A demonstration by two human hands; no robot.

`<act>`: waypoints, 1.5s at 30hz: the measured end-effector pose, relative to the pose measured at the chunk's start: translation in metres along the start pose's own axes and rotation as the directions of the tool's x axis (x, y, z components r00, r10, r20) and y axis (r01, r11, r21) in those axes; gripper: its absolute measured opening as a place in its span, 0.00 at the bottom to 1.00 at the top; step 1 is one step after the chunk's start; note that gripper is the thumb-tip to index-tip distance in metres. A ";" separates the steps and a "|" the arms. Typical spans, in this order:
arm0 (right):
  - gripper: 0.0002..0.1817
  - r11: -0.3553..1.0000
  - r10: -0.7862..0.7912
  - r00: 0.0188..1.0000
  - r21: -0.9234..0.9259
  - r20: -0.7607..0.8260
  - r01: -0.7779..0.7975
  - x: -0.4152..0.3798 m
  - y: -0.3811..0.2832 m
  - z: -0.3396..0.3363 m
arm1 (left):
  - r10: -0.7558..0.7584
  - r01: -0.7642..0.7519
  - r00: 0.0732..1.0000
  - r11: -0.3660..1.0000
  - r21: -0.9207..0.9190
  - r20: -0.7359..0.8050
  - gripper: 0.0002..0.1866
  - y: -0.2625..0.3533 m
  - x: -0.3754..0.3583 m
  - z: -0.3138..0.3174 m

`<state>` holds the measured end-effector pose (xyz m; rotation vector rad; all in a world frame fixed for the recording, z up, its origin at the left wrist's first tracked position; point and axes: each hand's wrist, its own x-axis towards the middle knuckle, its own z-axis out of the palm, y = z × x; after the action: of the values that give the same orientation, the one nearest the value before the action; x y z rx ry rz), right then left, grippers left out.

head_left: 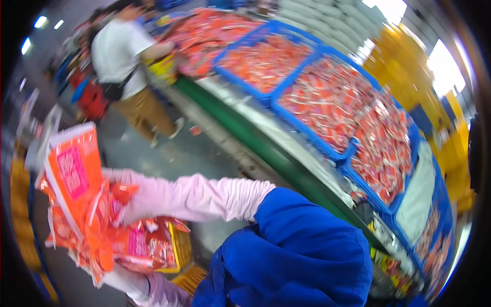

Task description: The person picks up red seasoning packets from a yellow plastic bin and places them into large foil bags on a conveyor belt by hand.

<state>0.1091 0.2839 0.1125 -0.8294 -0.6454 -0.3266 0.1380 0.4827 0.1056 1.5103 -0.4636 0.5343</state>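
Note:
At the left, my two arms in pink sleeves reach to a bunch of orange-red packets (74,171) with pink labels. My left hand (110,266), low in the bunch, is mostly covered by packets and blurred. My right hand (123,197) is against the bunch from the other side, its fingers largely hidden by the plastic. Below the bunch, more orange packets lie in a yellow crate (181,248).
Blue crates (271,97) filled with small red packets line a long table with a green side (255,146), running diagonally to the right. A person in a white shirt (115,51) stands at the table's far end. Yellow crates (394,66) are stacked at the right.

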 end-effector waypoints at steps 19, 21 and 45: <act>0.37 -0.681 -0.489 0.208 0.222 -0.847 -0.698 -0.266 -0.373 -0.539 | -0.024 0.171 0.366 0.984 -0.042 0.930 0.26 -0.157 -0.157 0.662; 0.38 -0.716 -0.318 0.133 0.145 -0.939 -0.683 -0.235 -0.404 -0.513 | 0.139 -0.275 0.513 0.961 0.009 0.847 0.15 -0.191 -0.107 0.608; 0.17 -0.095 -0.207 0.401 -0.390 -0.892 -0.916 -0.186 -0.219 -0.365 | -0.337 -0.640 0.247 0.647 0.414 0.909 0.17 -0.448 -0.011 0.801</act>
<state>0.0021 -0.1321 -0.0637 -2.0611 1.1343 -0.4097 0.4288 -0.3126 -0.2480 2.6055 -1.6120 -0.2615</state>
